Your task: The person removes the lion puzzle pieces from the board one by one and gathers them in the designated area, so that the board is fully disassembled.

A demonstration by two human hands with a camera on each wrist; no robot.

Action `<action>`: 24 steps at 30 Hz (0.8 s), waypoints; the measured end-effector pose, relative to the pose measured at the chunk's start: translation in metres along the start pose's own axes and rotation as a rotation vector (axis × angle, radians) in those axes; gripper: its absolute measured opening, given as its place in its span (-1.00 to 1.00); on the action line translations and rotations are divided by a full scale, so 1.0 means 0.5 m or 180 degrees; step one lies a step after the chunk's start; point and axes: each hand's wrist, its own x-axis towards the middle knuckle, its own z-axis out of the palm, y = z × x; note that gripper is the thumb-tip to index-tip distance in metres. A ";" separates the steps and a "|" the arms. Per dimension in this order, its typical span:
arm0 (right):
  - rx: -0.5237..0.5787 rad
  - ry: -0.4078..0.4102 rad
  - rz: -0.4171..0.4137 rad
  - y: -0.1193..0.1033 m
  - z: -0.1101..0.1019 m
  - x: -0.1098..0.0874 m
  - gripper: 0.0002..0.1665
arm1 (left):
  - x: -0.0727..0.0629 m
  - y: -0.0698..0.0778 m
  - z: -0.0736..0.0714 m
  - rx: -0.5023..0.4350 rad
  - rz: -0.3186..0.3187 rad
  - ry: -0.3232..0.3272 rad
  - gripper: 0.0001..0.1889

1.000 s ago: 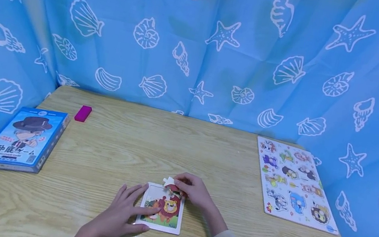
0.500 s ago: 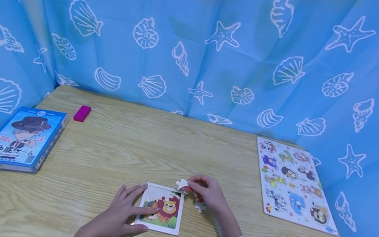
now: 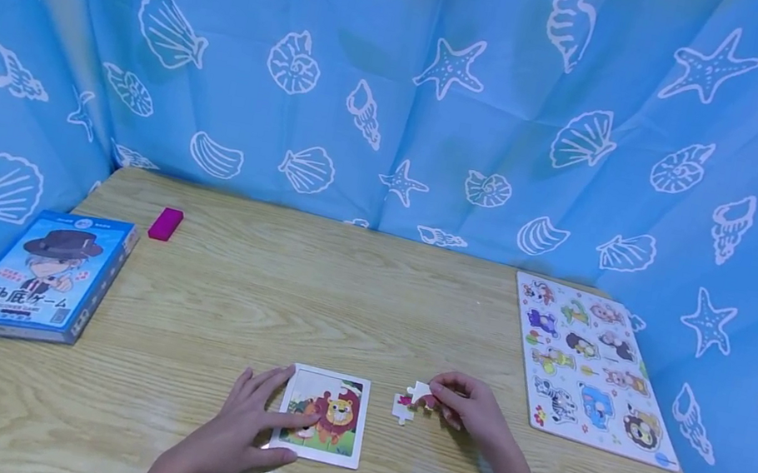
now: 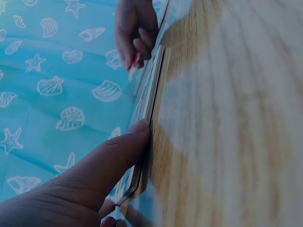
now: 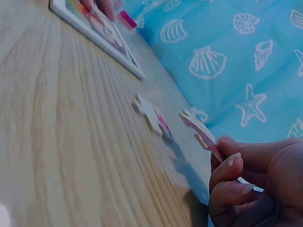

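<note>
A small jigsaw board with a white frame (image 3: 347,461) and a lion picture lies flat on the table. My left hand (image 3: 242,428) rests on its left side, fingers spread, a fingertip over the lion; in the left wrist view the thumb (image 4: 118,153) touches the board's edge. Right of the board, my right hand (image 3: 470,409) pinches a white and dark red jigsaw piece (image 3: 421,394) between thumb and fingers. The right wrist view has this held piece (image 5: 201,133) raised off the table. Below it lies a loose jigsaw piece (image 5: 154,117), apart from the board.
At left stands a blue game box (image 3: 37,278), with a magenta block (image 3: 165,224) behind it. A white animal puzzle board (image 3: 594,372) lies at the right. The blue shell-patterned curtain (image 3: 387,103) hangs along the table's back edge.
My right hand has moved right from the board's upper right corner, carrying the pinched piece. The loose piece on the table has come into view from under that hand. My left hand stays put.
</note>
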 end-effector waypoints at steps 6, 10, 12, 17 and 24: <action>-0.0049 -0.0047 0.0034 0.007 -0.029 -0.024 -0.68 | 0.001 0.001 -0.001 0.0000 -0.0015 -0.0013 -0.51; -0.0093 -0.0079 0.0029 0.013 -0.041 -0.034 -0.69 | 0.000 0.001 -0.001 -0.0041 -0.0015 -0.0023 -0.51; -0.0126 -0.0109 0.0017 0.017 -0.046 -0.037 -0.71 | 0.000 0.002 -0.002 -0.0051 -0.0008 -0.0019 -0.51; -0.0132 -0.0128 0.0070 0.023 -0.049 -0.040 -0.71 | -0.001 0.003 -0.003 -0.0019 0.0004 0.0016 -0.51; -0.0499 -0.0005 0.0001 0.015 -0.036 -0.042 -0.71 | 0.000 0.002 -0.001 -0.0046 0.0005 0.0024 -0.51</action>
